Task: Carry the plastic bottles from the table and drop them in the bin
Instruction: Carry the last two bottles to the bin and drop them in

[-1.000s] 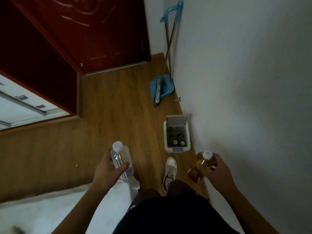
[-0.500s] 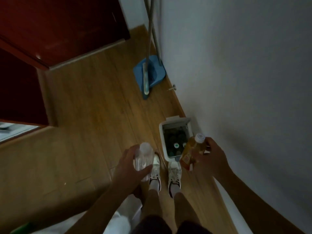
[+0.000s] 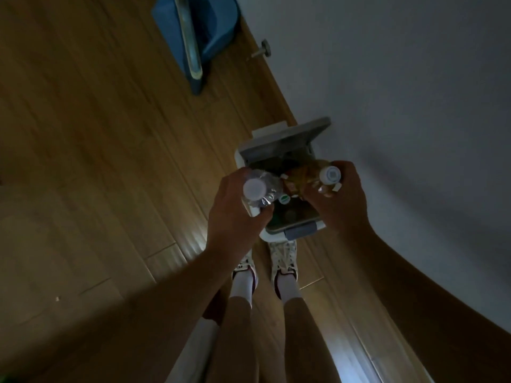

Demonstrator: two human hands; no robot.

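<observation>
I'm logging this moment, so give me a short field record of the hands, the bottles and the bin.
left hand: grips clear bottle, white cap up
right hand: grips amber bottle, white cap towards camera
bin: white, on floor by wall, lid open
bin contents: at least one bottle cap visible, rest too dark to tell
bottles' position: both held over the bin opening, not yet released
nearby: blue dustpan beyond the bin

No text can be read; the amber bottle's point(image 3: 302, 175) label is too blurred and dark.
</observation>
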